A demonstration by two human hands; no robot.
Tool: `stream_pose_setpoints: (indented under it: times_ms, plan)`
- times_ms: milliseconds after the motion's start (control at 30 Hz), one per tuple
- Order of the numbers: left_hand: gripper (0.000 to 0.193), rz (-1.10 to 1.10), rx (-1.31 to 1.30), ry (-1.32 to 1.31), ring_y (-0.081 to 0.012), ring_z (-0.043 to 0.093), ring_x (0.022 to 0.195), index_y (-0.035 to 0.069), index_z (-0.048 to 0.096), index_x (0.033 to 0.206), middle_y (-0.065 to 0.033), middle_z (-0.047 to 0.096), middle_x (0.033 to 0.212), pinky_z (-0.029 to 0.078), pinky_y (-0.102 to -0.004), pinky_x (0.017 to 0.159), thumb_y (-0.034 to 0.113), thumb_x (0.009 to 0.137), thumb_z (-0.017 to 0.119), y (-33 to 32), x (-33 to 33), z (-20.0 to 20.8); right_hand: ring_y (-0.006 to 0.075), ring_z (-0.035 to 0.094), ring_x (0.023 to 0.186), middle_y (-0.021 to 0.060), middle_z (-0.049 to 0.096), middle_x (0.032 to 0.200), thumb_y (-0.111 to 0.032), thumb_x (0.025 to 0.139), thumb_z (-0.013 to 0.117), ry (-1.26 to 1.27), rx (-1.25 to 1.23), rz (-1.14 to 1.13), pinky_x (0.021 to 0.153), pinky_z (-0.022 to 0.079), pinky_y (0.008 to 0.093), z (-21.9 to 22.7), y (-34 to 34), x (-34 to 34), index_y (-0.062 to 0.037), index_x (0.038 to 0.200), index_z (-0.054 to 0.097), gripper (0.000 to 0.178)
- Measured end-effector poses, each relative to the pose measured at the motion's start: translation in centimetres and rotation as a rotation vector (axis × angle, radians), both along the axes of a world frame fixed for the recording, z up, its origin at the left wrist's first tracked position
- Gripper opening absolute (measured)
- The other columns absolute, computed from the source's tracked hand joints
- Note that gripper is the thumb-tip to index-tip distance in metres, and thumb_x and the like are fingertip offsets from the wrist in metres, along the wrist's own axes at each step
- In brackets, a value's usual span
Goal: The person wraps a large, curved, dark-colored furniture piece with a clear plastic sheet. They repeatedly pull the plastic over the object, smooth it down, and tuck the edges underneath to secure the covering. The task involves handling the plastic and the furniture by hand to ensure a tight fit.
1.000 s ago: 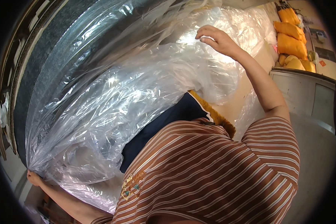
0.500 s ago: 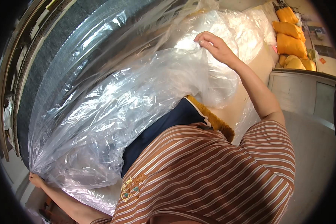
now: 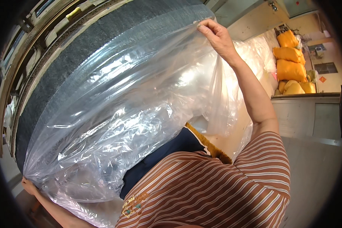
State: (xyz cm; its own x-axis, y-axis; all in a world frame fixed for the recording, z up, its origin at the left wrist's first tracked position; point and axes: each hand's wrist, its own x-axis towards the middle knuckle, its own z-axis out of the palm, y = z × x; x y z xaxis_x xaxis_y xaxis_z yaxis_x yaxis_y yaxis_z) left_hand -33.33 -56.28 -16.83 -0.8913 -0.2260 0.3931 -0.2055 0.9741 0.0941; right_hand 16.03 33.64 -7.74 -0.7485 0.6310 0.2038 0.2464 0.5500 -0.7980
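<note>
A wide clear plastic sheet (image 3: 140, 76) stretches between my two hands, wrinkled and shiny. At the lower left my left hand (image 3: 29, 187) is closed on a gathered bunch of its edge. Farther off, at the upper right, my right hand (image 3: 217, 38) pinches another part of the edge between thumb and fingers. Part of the sheet lies over a dark grey, flat surface (image 3: 60, 76) that curves along the far left. Loose folds of the plastic hang in front of my body and trail below my right hand.
Behind the grey surface runs a frame with rails (image 3: 11, 87). Shiny plastic (image 3: 250, 57) is heaped beyond my right arm. Several orange bundles (image 3: 290, 70) are stacked at the far right, above a pale cabinet (image 3: 296, 117). A brown furry edge (image 3: 218, 154) shows beside my waist.
My right hand has moved up and away with the plastic, pulling the sheet wider and tauter. More of the grey surface shows. My left hand stays at the lower left, still gripping.
</note>
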Motion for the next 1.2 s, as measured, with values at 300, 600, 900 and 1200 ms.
stream_pose_setpoints:
  times_ms: [300,600,900,1200]
  plan:
    - [0.055,-0.094,0.307,0.136,-0.0281,0.058,0.108,-0.003,0.058,0.119,-0.0182,0.061,0.118,0.042,-0.0345,0.093,0.044,0.092,0.052,-7.1,2.6,3.4,0.0073,0.048,0.062,-0.0005,0.057,0.067,-0.026,0.084,0.067,-0.059,0.326,-0.017,0.058,0.04,0.0253,-2.9,3.7,-8.5,-0.0045,0.085,0.065,0.022]
    - [0.047,-0.164,0.832,-0.026,-0.0193,0.053,0.112,0.0,0.054,0.126,-0.0086,0.056,0.125,0.043,-0.0321,0.096,0.036,0.095,0.053,-11.2,14.4,7.5,0.0063,0.044,0.065,-0.0051,0.05,0.067,-0.024,0.081,0.069,-0.183,0.276,0.104,0.061,0.039,0.0246,-1.0,5.9,-7.9,-0.0057,0.081,0.061,0.02]
    - [0.038,-0.294,1.528,0.29,-0.0231,0.056,0.111,-0.001,0.054,0.124,-0.0116,0.058,0.122,0.043,-0.0357,0.1,0.022,0.094,0.057,-8.9,10.2,8.9,0.0113,0.056,0.098,0.0024,0.063,0.103,-0.023,0.087,0.066,0.335,-0.078,0.276,0.091,0.042,0.0255,6.0,10.8,-14.7,-0.005,0.109,0.063,0.028]
    - [0.03,-0.233,0.776,0.493,-0.0163,0.061,0.085,0.0,0.065,0.099,-0.0085,0.067,0.09,0.046,-0.0281,0.079,0.027,0.087,0.062,13.7,1.1,2.2,0.0161,0.057,0.087,0.0058,0.062,0.097,-0.02,0.091,0.059,0.31,0.277,-0.169,0.082,0.045,0.0279,-8.0,19.9,-19.7,0.0024,0.107,0.058,0.028]
